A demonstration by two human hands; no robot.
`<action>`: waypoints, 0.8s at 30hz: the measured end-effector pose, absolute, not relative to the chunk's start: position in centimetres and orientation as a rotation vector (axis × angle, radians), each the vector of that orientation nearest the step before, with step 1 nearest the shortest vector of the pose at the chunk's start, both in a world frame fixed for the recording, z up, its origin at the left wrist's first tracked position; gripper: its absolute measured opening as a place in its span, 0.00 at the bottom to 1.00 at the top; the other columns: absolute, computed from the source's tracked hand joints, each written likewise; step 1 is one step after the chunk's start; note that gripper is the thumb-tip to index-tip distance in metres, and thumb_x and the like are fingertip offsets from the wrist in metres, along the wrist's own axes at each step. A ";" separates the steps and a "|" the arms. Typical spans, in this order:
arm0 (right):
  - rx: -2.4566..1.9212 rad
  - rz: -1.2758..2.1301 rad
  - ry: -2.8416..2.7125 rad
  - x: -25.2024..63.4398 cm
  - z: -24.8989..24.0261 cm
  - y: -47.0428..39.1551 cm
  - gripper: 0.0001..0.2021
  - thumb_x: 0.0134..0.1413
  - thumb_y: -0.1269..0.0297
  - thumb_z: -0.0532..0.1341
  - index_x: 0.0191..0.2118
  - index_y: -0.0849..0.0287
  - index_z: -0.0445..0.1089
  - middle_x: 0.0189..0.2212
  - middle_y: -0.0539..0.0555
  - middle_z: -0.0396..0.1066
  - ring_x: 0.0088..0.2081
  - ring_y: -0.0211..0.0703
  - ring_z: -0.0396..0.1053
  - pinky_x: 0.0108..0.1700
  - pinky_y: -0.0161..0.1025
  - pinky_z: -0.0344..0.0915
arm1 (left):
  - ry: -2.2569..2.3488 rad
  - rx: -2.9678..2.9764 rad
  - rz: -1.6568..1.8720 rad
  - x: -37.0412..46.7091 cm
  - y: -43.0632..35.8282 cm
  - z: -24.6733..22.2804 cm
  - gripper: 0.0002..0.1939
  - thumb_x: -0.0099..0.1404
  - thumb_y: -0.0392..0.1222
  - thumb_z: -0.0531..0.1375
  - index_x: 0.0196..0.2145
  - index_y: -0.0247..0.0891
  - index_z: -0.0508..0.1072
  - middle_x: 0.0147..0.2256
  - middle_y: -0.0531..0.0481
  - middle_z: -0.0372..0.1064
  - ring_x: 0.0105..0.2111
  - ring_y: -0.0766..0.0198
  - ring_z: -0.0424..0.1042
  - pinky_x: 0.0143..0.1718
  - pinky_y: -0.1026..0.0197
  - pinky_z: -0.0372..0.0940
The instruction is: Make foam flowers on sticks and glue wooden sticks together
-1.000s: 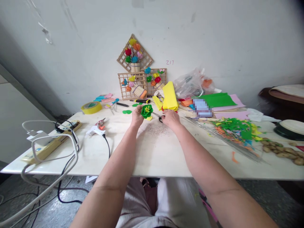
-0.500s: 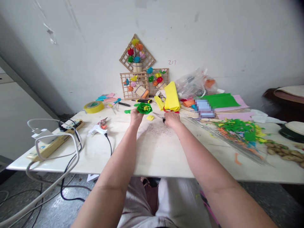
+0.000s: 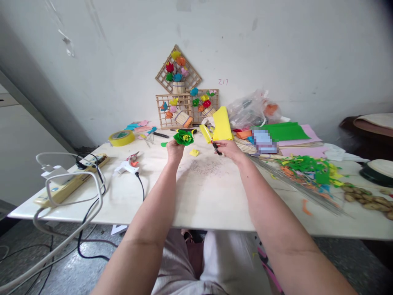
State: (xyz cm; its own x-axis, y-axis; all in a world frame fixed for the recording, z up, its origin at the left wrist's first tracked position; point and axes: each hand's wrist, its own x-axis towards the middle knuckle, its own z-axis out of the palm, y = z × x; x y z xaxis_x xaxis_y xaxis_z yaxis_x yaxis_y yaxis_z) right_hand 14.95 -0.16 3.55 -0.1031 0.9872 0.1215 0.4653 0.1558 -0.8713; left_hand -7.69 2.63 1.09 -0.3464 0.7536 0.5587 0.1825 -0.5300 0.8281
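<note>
Left hand (image 3: 175, 152) closed under green paper flower (image 3: 184, 138), mid-frame, bloom outward, probably to spare the petals. Right hand (image 3: 229, 150), right of centre, grips scissors (image 3: 217, 149), blades angled up-left, presumably clear of the bloom.

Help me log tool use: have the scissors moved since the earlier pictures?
Yes, upward. Against the folded yellow paper, the scissors in the right hand have risen: their blades, earlier below it, now point up at its left.
</note>
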 end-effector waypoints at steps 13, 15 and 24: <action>-0.866 1.410 -1.524 14.3 6.2 -3.2 0.19 0.37 0.61 0.66 0.39 0.64 0.71 0.19 0.45 0.64 0.16 0.26 0.56 0.15 0.26 0.47 | 1.313 1.402 2.085 -7.9 2.3 1.4 0.03 0.43 0.32 0.60 0.17 0.36 0.67 0.16 0.59 0.59 0.20 0.71 0.58 0.25 0.67 0.56; -0.867 1.447 -1.577 14.6 6.3 -3.3 0.20 0.35 0.62 0.67 0.39 0.65 0.72 0.18 0.45 0.64 0.16 0.26 0.56 0.16 0.27 0.48 | 1.315 1.385 2.091 -7.9 2.2 1.5 0.03 0.42 0.32 0.59 0.17 0.35 0.67 0.16 0.58 0.60 0.20 0.71 0.58 0.25 0.67 0.55; -0.882 1.393 -1.780 14.9 7.5 -4.1 0.24 0.33 0.60 0.69 0.39 0.70 0.74 0.16 0.47 0.65 0.14 0.27 0.54 0.14 0.29 0.49 | 1.380 1.405 2.111 -7.9 1.7 1.8 0.04 0.43 0.30 0.59 0.16 0.35 0.66 0.14 0.60 0.56 0.19 0.72 0.55 0.23 0.68 0.53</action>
